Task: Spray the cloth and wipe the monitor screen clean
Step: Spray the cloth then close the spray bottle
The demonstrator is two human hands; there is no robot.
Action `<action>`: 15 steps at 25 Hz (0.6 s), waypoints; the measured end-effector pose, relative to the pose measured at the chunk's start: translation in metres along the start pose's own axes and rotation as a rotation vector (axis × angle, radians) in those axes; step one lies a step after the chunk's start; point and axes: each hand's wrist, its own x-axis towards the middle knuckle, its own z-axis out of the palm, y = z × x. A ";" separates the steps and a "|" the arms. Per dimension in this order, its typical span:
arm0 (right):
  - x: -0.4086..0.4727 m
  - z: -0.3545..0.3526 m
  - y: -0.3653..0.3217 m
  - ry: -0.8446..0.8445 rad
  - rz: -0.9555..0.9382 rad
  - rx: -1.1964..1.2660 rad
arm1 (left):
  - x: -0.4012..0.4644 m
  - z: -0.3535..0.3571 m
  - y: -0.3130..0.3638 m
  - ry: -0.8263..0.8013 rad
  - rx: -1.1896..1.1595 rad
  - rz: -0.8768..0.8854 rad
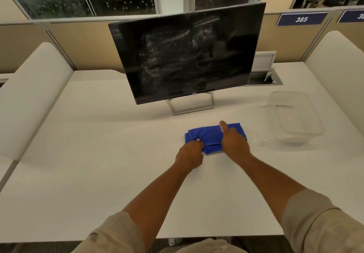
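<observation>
A folded blue cloth (pixel 210 136) lies on the white desk (pixel 98 154) in front of a dark Dell monitor (pixel 187 55), whose screen shows pale smears across its middle. My left hand (pixel 190 153) pinches the cloth's near left edge. Over the cloth's right half, my right hand (pixel 234 141) has its fingers curled and the index finger stretched forward. A small clear spray bottle (pixel 222 129) shows only as a pale bit under that finger; the hand hides the rest.
A clear plastic tub (pixel 295 115) stands to the right of the cloth, with a small clear cap (pixel 263 141) beside it. An open cable hatch (pixel 266 79) sits behind the monitor at the right. Padded dividers flank the desk.
</observation>
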 end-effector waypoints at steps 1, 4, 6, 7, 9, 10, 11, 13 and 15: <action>0.003 -0.007 0.017 0.025 0.045 -0.021 | 0.000 0.000 -0.001 0.000 0.005 0.006; 0.004 -0.020 0.057 0.061 0.126 -0.079 | 0.002 0.000 -0.001 -0.004 0.025 0.019; -0.005 -0.018 0.066 0.050 0.130 -0.087 | 0.002 0.000 0.000 -0.010 0.034 0.016; -0.011 -0.013 0.067 0.038 0.124 -0.076 | 0.002 -0.001 0.000 -0.017 0.040 0.014; -0.022 0.000 0.061 0.010 0.093 -0.045 | 0.002 -0.002 0.001 -0.027 0.048 0.014; -0.026 0.007 0.054 -0.006 0.065 -0.038 | 0.001 -0.002 0.001 -0.026 0.046 0.015; -0.029 0.014 0.046 -0.027 0.031 -0.035 | 0.001 -0.003 0.001 -0.024 0.041 0.016; -0.030 0.028 0.022 -0.099 -0.053 -0.008 | 0.000 -0.003 0.001 -0.026 0.035 0.013; -0.028 0.040 0.001 -0.196 -0.114 0.025 | -0.002 -0.002 0.002 -0.037 0.015 -0.002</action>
